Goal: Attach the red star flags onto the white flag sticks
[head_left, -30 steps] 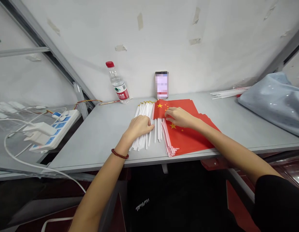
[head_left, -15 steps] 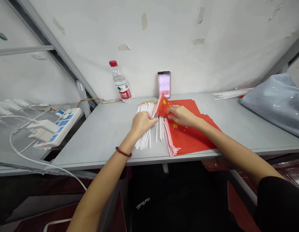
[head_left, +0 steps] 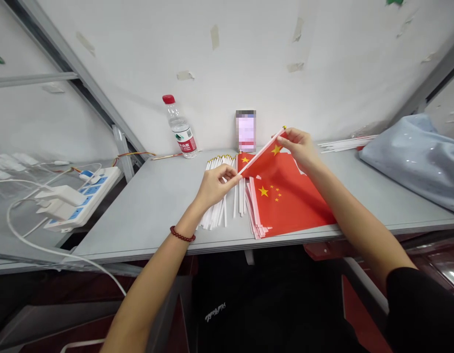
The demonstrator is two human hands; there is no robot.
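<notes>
A small red flag (head_left: 270, 153) on a white stick with a gold tip slants up to the right between my hands. My left hand (head_left: 218, 183) pinches the lower end of its white edge. Near the gold tip, my right hand (head_left: 297, 145) grips the top of the flag. White sticks with gold tips (head_left: 216, 214) lie in a bundle under and beside my left hand. A stack of red flags with yellow stars (head_left: 296, 206) lies below my right hand, its white sleeves fanned at the left edge. Another flag (head_left: 244, 160) lies behind the held one.
A water bottle with a red cap (head_left: 182, 135) and a phone (head_left: 246, 130) stand against the wall. At the left is a power strip (head_left: 87, 198) with plugs and cables. A blue-grey bag (head_left: 414, 157) and white sticks (head_left: 346, 143) lie at the right.
My right hand has moved up and right, and a flag on a gold-tipped stick is now raised between both hands. My left hand now pinches its lower end.
</notes>
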